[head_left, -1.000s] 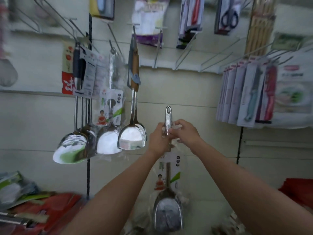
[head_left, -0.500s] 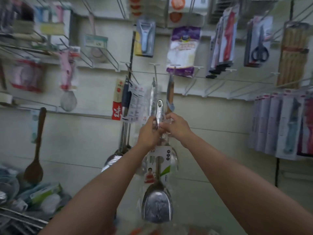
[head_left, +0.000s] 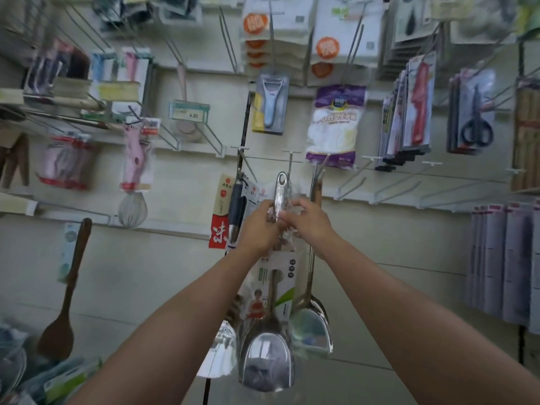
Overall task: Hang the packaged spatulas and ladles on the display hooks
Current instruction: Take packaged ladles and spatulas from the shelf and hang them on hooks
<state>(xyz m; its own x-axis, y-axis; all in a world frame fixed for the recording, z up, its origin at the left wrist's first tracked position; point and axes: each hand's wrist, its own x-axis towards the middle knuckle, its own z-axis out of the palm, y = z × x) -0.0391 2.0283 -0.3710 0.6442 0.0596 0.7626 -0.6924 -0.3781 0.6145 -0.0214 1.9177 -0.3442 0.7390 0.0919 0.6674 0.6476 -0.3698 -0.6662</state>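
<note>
Head view: left hand point(head_left: 258, 226) and right hand point(head_left: 309, 220) are both gripping the handle of the packaged spatula point(head_left: 267, 355), fingers curled round it, holding it upright. Its eyelet is sitting just below a display hook point(head_left: 290, 162); hung spatulas point(head_left: 311, 325) are dangling directly behind

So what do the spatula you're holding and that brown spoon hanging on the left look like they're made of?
The spatula, held by the left hand and right hand, looks like polished steel: its blade and handle show mirror-like reflections. It sits in a clear, crinkly plastic sleeve with a printed card. The brown spoon looks like dark wood, matte with no glare, though blur leaves that uncertain.
</note>
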